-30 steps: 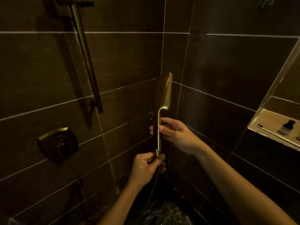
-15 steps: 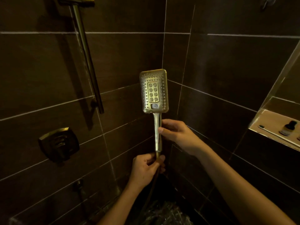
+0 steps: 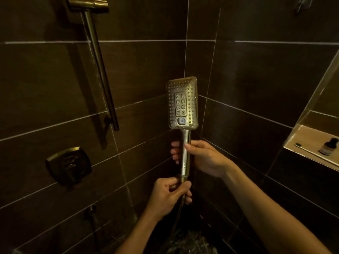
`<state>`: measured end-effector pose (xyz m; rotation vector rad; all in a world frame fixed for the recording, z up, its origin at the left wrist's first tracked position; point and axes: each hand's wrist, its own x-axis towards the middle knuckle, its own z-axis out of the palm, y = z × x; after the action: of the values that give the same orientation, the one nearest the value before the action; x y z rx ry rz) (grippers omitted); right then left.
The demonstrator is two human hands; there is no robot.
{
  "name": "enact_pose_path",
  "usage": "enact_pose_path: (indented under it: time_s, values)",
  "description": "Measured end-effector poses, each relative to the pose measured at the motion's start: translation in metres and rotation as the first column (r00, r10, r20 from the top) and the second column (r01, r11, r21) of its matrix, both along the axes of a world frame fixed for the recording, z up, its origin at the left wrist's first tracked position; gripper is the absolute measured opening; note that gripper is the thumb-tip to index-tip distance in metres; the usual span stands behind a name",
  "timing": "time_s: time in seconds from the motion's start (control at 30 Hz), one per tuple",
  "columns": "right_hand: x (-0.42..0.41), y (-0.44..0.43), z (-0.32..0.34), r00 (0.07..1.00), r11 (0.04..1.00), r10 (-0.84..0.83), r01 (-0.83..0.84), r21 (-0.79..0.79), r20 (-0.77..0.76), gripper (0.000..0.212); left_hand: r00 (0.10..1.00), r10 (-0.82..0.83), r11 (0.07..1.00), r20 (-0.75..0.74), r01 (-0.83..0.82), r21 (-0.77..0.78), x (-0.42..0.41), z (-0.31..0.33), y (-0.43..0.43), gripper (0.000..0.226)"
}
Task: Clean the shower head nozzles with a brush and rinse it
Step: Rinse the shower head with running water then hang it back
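Turned since a second ago, the shower head [image 3: 182, 103] now shows its nozzle face to the camera instead of its thin edge, and it stands upright in the corner of the shower. The right hand [image 3: 203, 156] is clenched round the middle of the handle, thumb in front and fingertips showing past the far side. The left hand [image 3: 169, 193] pinches the joint at the foot of the handle, where the hose [image 3: 178, 213] drops away into the dark below. With the nozzles facing the person, the head looks ready for brushing, though neither hand holds a brush yet. A toothbrush [image 3: 310, 150] lies on the niche shelf [image 3: 302, 138] at the right, just beside a small dark bottle [image 3: 328, 146], well apart from both hands; one hand would probably have to let go to fetch it. Dark tiles with pale grout cover both walls, and the light is dim. On the left wall hang a slide bar [image 3: 99, 66] and a square valve control [image 3: 68, 166].
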<state>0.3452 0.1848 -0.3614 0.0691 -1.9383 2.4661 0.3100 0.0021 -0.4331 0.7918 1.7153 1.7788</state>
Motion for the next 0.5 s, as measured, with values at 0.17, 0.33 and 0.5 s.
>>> enact_pose_path:
  time_s: [0.17, 0.33, 0.5]
  values:
    - [0.003, 0.004, -0.002, 0.991, 0.984, 0.132, -0.133, -0.118, -0.016, 0.045, 0.999, -0.035, 0.999, 0.029, 0.034, 0.04, 0.001, 0.004, -0.001, 0.022]
    - [-0.002, 0.002, 0.001, 0.987, 0.962, -0.16, 0.164, 0.216, -0.032, 0.043, 0.997, 0.065, 0.997, -0.029, -0.066, -0.027, 0.003, -0.005, 0.001, 0.012]
    - [0.005, 0.002, 0.006, 0.993, 0.959, -0.115, 0.121, 0.257, -0.037, 0.039, 0.995, 0.056, 0.997, -0.083, -0.061, -0.057, 0.0, -0.006, -0.006, 0.014]
